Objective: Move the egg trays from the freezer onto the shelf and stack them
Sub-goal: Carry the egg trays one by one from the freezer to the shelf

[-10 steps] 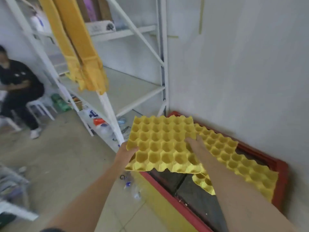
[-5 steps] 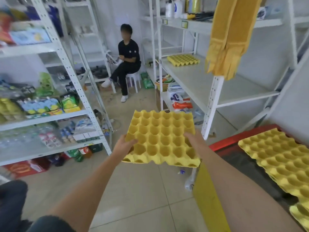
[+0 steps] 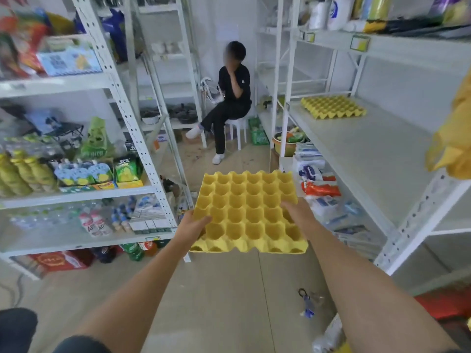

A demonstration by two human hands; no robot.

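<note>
Both hands carry one yellow egg tray (image 3: 248, 211) out in front, level and cups up, in the aisle between the racks. The left hand (image 3: 191, 226) clamps the tray's left edge, thumb lying over the top into a cup, fingers hidden beneath; the right hand (image 3: 300, 215) clamps the right edge the same way, its fingers also out of sight under the rim. The goal sits at about one o'clock: a yellow tray stack (image 3: 332, 107) resting at the far end of the wide grey shelf (image 3: 369, 159), well apart from the carried tray. A red strip at five o'clock is likely the freezer edge (image 3: 443, 303), so the step in hand appears to be the carry toward the shelf. To do it well, I would keep the tray flat and gripped evenly on both sides, since the thin moulded material probably flexes if one hand pulls ahead. Swing it toward one o'clock over the shelf's front lip, clear of the upright post (image 3: 284, 103) and the yellow cloth (image 3: 456, 146) hanging at three o'clock. Then square its corners with the stack and lower it straight down so the cups nest; a skewed drop would likely leave it perched crooked. A seated person (image 3: 233, 98) at twelve o'clock is clear of the path.
</note>
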